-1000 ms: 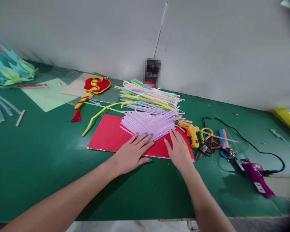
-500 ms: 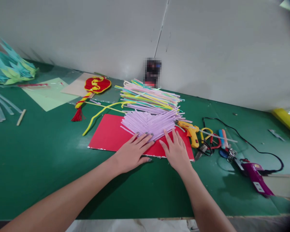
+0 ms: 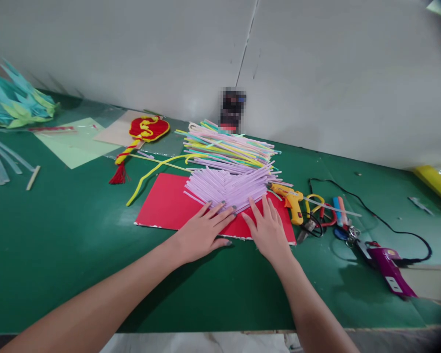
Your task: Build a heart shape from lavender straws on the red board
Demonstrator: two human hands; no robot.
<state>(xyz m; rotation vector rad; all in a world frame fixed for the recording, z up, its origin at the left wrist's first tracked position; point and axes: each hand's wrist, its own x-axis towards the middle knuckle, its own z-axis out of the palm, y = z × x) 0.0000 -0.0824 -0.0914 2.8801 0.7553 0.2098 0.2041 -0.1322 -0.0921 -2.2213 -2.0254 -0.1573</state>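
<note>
Lilac pipe cleaners (image 3: 226, 187), laid slanting to a central seam in a chevron, lie on a red board (image 3: 159, 203). My left hand (image 3: 202, 230) rests flat with fingers stretched, its fingertips on the lower left edge of the lilac piece. At the lower right edge, my right hand (image 3: 268, 230) lies open, fingers spread, fingertips touching the piece or the board beside it. Neither hand grips anything. Behind the lilac piece is a heap of pink, yellow, green and lilac pipe cleaners (image 3: 228, 147). One bent yellow pipe cleaner (image 3: 143, 181) reaches out to the left.
A yellow glue gun (image 3: 292, 202) and scissors (image 3: 308, 225) lie right of the board. Further right is a purple power strip (image 3: 389, 269) with a black cable. A red fan-shaped ornament (image 3: 149, 128) and green paper (image 3: 71, 147) lie left, before the wall (image 3: 132, 54).
The fingers of my left hand have shifted very slightly along the lilac piece's lower edge. My right hand stays almost still.
</note>
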